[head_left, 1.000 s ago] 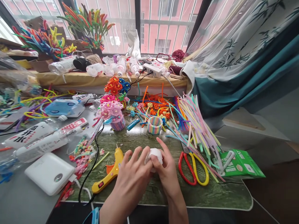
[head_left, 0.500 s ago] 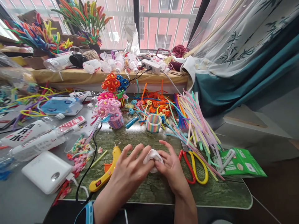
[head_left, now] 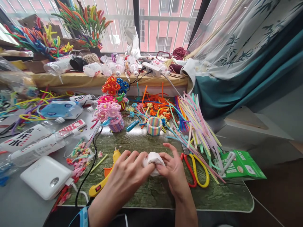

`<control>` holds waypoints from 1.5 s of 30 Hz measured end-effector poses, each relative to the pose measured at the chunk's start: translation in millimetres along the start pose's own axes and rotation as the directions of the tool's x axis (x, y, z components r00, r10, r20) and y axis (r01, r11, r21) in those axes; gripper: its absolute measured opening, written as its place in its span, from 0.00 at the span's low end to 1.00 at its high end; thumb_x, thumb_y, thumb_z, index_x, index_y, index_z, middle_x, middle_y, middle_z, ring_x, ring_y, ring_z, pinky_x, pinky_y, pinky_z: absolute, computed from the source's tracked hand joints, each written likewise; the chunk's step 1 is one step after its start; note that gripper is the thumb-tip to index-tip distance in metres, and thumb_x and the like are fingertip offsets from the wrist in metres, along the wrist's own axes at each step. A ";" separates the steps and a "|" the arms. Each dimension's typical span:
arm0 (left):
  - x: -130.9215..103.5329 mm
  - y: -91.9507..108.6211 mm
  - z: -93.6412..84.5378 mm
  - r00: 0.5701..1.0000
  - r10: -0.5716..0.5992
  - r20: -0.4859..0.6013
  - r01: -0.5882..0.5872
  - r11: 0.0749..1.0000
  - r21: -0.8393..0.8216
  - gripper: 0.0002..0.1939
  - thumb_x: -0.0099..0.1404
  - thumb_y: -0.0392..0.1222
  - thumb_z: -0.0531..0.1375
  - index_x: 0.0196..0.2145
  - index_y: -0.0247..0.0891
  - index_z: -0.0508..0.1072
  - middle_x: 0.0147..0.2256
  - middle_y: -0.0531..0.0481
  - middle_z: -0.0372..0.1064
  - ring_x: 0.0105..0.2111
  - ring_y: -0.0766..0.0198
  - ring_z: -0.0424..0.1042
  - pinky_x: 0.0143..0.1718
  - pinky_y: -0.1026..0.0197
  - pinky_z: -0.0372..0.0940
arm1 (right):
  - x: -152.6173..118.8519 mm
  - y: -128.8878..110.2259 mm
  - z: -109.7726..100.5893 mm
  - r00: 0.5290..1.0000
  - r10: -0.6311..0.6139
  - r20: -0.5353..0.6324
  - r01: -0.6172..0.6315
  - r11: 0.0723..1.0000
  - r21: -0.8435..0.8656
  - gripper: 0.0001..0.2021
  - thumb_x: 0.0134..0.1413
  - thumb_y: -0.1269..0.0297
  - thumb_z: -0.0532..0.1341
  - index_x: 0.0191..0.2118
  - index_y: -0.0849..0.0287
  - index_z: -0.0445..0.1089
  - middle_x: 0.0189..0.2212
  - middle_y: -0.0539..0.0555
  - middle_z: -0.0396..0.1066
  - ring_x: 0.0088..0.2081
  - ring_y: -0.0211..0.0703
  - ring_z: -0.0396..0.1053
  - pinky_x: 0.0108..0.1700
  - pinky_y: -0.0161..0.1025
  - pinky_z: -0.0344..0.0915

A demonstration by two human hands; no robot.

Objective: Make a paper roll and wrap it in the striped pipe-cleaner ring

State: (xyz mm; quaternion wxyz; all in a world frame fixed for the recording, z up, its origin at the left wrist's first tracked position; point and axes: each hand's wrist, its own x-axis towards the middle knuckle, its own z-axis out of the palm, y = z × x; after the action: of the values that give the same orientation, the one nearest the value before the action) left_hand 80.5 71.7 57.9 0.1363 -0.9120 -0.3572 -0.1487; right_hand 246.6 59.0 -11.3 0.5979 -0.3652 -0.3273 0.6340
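A crumpled white tissue (head_left: pixel 153 158) is pinched between my two hands over the green mat. My left hand (head_left: pixel 133 167) is closed on its left side, fingers curled over it. My right hand (head_left: pixel 172 168) grips the other side with thumb and fingers, its index finger raised. Close to my left wrist lies a yellow glue gun (head_left: pixel 100 186), partly covered by the forearm. Beside my right hand are scissors (head_left: pixel 200 171) with one red and one yellow handle. Beyond the hands stands a small striped round basket (head_left: pixel 154 126).
Bundled pipe cleaners (head_left: pixel 199 123) and a green packet (head_left: pixel 245 165) lie right. A pot of pink pipe-cleaner flowers (head_left: pixel 115 123) and a blue tube (head_left: pixel 132 125) are behind. Left are a white power bank (head_left: pixel 46 177), plastic bottles (head_left: pixel 40 148) and a black cable (head_left: pixel 95 148).
My left hand's fingers have drawn closer together on the tissue, and more of the tissue shows at its top. The camera view has shifted slightly.
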 end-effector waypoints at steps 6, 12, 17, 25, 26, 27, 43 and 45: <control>9.3 -31.2 -4.0 0.964 -0.185 0.189 0.192 0.981 -0.020 0.09 0.66 0.31 0.58 0.43 0.41 0.69 0.31 0.53 0.75 0.26 0.62 0.75 0.23 0.63 0.55 | 22.4 -18.1 -2.9 0.989 -0.147 0.017 0.145 0.944 -0.296 0.41 0.50 0.49 0.69 0.64 0.52 0.51 0.50 0.60 0.71 0.52 0.52 0.72 0.56 0.52 0.67; 46.7 -62.0 -12.0 0.886 -0.405 0.227 0.405 0.913 0.052 0.10 0.71 0.37 0.54 0.46 0.41 0.72 0.31 0.49 0.77 0.29 0.59 0.75 0.25 0.62 0.52 | 100.3 -17.3 12.4 0.911 -0.393 -0.122 0.145 0.583 -0.800 0.46 0.34 0.65 0.75 0.62 0.62 0.57 0.61 0.68 0.60 0.64 0.64 0.58 0.63 0.58 0.56; 69.6 -63.7 -9.2 0.938 -0.348 0.003 0.347 0.936 -0.062 0.07 0.67 0.41 0.60 0.41 0.46 0.77 0.43 0.47 0.78 0.43 0.51 0.71 0.40 0.53 0.59 | 124.0 -12.0 22.6 0.929 -0.362 -0.077 0.143 0.542 -0.828 0.32 0.36 0.68 0.70 0.53 0.61 0.65 0.45 0.60 0.75 0.48 0.58 0.73 0.51 0.51 0.68; 54.7 -53.5 2.9 0.982 -0.092 -0.164 0.035 0.947 -0.318 0.08 0.63 0.47 0.65 0.34 0.40 0.76 0.54 0.46 0.73 0.56 0.49 0.65 0.57 0.44 0.53 | 50.5 -20.6 10.5 0.966 -0.229 0.122 0.237 0.583 -0.777 0.27 0.40 0.65 0.70 0.50 0.58 0.69 0.41 0.52 0.77 0.41 0.47 0.73 0.44 0.41 0.68; 52.1 -49.5 4.0 0.987 -0.061 -0.151 0.007 0.943 -0.333 0.09 0.64 0.48 0.65 0.34 0.40 0.75 0.51 0.46 0.74 0.53 0.51 0.68 0.57 0.44 0.52 | 43.9 -19.4 8.8 0.971 -0.193 0.144 0.234 0.610 -0.757 0.26 0.40 0.65 0.69 0.50 0.58 0.69 0.41 0.52 0.77 0.41 0.47 0.72 0.44 0.41 0.68; 49.7 -45.4 5.4 0.990 -0.045 -0.133 -0.003 0.942 -0.335 0.10 0.63 0.49 0.65 0.34 0.39 0.75 0.48 0.46 0.75 0.50 0.52 0.70 0.57 0.45 0.53 | 38.5 -17.9 7.0 0.975 -0.158 0.158 0.223 0.640 -0.736 0.26 0.41 0.66 0.69 0.50 0.58 0.69 0.41 0.52 0.77 0.41 0.48 0.72 0.45 0.41 0.68; 44.5 -35.0 -9.3 0.954 -0.211 0.213 0.298 0.575 -0.762 0.02 0.61 0.37 0.66 0.31 0.40 0.77 0.33 0.56 0.76 0.36 0.62 0.72 0.42 0.59 0.55 | 5.9 -20.6 11.5 0.967 -0.254 0.039 0.255 0.932 -0.258 0.31 0.49 0.59 0.72 0.59 0.50 0.68 0.59 0.54 0.69 0.59 0.51 0.67 0.58 0.43 0.66; 43.5 -32.6 -10.7 0.930 -0.268 0.250 0.353 0.467 -0.811 0.05 0.62 0.42 0.65 0.29 0.40 0.78 0.32 0.55 0.77 0.35 0.62 0.72 0.42 0.60 0.56 | 2.1 -24.9 18.0 0.969 -0.245 0.024 0.245 0.951 -0.191 0.30 0.47 0.57 0.73 0.58 0.51 0.69 0.55 0.55 0.73 0.57 0.51 0.69 0.56 0.41 0.68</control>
State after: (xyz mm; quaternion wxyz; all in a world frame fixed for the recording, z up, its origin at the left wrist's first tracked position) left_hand 86.6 117.5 88.4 -0.3669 -0.7876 -0.4051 -0.2845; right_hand 244.1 63.3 19.1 0.6337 -0.3778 -0.4300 0.5205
